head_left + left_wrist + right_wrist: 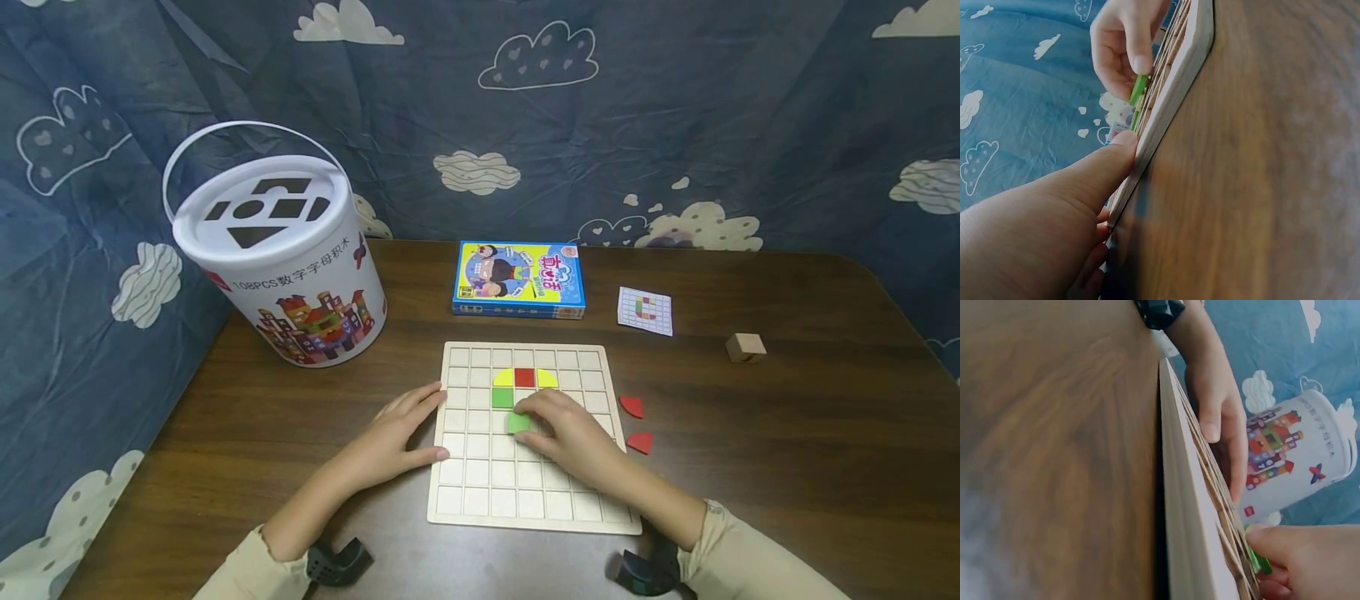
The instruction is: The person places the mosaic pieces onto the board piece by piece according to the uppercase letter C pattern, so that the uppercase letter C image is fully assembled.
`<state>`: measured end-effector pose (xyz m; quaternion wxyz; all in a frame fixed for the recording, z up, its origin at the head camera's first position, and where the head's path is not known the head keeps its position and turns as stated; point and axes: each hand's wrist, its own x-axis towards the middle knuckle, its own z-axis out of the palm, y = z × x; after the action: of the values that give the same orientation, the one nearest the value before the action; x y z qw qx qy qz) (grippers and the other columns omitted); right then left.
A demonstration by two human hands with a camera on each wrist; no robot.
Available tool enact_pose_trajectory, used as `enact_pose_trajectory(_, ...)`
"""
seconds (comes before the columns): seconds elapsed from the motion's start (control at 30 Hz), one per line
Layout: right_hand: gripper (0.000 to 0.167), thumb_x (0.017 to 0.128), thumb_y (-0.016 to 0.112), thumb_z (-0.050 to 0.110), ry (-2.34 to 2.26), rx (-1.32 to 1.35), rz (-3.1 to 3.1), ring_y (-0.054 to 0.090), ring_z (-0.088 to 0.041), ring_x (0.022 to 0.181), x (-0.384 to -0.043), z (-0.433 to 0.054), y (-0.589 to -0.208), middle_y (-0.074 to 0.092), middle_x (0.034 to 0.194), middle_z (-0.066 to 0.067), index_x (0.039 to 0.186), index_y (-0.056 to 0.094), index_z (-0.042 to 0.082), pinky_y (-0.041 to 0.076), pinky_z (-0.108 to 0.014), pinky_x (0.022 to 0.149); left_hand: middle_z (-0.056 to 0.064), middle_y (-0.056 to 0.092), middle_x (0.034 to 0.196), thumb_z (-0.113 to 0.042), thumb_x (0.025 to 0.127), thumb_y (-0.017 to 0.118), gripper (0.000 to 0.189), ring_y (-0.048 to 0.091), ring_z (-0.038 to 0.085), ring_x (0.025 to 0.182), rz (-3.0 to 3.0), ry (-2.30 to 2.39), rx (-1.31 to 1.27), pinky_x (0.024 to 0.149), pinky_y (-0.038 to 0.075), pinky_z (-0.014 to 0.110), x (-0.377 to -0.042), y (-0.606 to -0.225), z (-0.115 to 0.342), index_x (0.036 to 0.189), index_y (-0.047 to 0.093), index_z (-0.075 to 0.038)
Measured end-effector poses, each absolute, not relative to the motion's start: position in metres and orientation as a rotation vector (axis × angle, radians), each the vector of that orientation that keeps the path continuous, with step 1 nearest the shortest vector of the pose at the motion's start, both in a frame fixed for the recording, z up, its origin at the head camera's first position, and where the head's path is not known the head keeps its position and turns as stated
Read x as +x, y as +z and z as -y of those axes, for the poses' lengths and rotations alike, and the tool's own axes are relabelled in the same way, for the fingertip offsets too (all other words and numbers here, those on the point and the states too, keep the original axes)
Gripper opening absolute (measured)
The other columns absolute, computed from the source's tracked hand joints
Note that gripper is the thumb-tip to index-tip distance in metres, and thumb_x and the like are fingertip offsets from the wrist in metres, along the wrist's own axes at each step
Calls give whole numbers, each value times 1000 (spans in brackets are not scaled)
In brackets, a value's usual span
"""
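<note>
A pale wooden grid board lies on the table. My right hand pinches a green tile between thumb and fingers, tilted over the board's middle cells; the right wrist view catches that green tile at the fingertips. Along the left edge of the board my left hand rests with its fingers and thumb extended, touching the rim. Set in the grid are a red square between two yellow rounded pieces, and a green square below the left yellow one.
Two red quarter-round pieces lie just right of the board. Behind it are a blue and yellow box and a card with a coloured pattern. A wooden cube sits farther right, a white block bucket at back left.
</note>
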<state>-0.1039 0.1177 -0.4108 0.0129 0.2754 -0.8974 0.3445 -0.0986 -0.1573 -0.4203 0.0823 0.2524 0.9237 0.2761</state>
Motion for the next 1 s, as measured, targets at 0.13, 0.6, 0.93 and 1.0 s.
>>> enact_pose_trajectory(0.13, 27, 77, 72, 24, 1031, 858, 2787, 48, -6, 83, -107, -114, -415, 55, 95, 8, 101, 65, 15, 43, -24, 72, 3, 23, 146, -54, 80, 57, 77, 23, 27, 130, -2758, 828, 747, 99, 21, 53, -99, -421, 156, 141, 31, -14)
enact_pose_trajectory(0.6, 23, 76, 72, 24, 1017, 833, 2782, 43, -6, 75, -111, -108, -420, 53, 89, 11, 98, 67, 19, 39, -25, 64, 4, 23, 146, -54, 80, 57, 78, 23, 27, 130, -2755, 828, 739, 100, 21, 53, -98, -420, 157, 141, 31, -14)
enact_pose_trajectory(0.93, 30, 76, 72, 29, 998, 836, 2903, 42, -8, 77, -110, -108, -414, 49, 89, 12, 105, 65, 22, 37, -27, 65, 4, 23, 146, -54, 80, 57, 78, 22, 28, 130, -2763, 831, 753, 100, 20, 52, -99, -422, 158, 141, 31, -14)
enact_pose_trajectory(1.0, 35, 77, 71, 29, 1037, 857, 2933, 43, -9, 82, -109, -111, -410, 51, 97, 10, 110, 62, 20, 39, -29, 71, 3, 23, 146, -54, 80, 57, 78, 22, 28, 130, -2762, 827, 761, 100, 20, 51, -99, -422, 158, 141, 30, -14)
